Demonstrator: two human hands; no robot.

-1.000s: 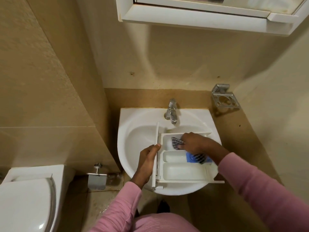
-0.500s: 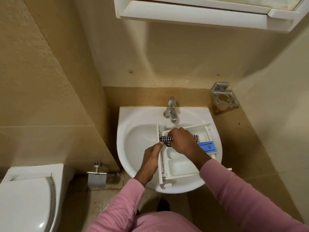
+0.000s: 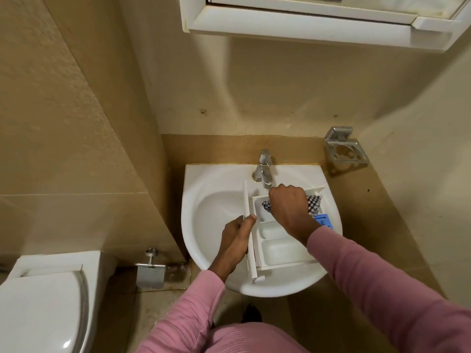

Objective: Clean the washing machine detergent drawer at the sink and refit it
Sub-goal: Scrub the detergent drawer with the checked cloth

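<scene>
At the far left, a white toilet (image 3: 43, 301) with its lid down is seen, and a metal paper holder (image 3: 150, 272) is fixed low on the wall beside it. The white sink (image 3: 196, 200) is mounted against the tiled back wall, with a chrome tap (image 3: 265, 166) at its rear edge.

The left hand (image 3: 238, 240) is wrapped round the front panel of the detergent drawer (image 3: 280, 250), with the thumb laid along the panel's top edge and the fingers curled behind it. The drawer is held over the right half of the basin, its panel turned to the left and its open compartments facing up.

The right hand (image 3: 288, 205) is closed in a fist over a checked cloth (image 3: 314, 202), which is pressed into the compartment farthest from the person, just below the tap. A blue insert (image 3: 324, 221) is partly visible at the drawer's right end, beside the right wrist. Both forearms are covered by pink sleeves (image 3: 369, 276).

Farther right, a metal toothbrush holder (image 3: 346, 150) is attached to the wall, and a white cabinet (image 3: 305, 26) hangs above.
</scene>
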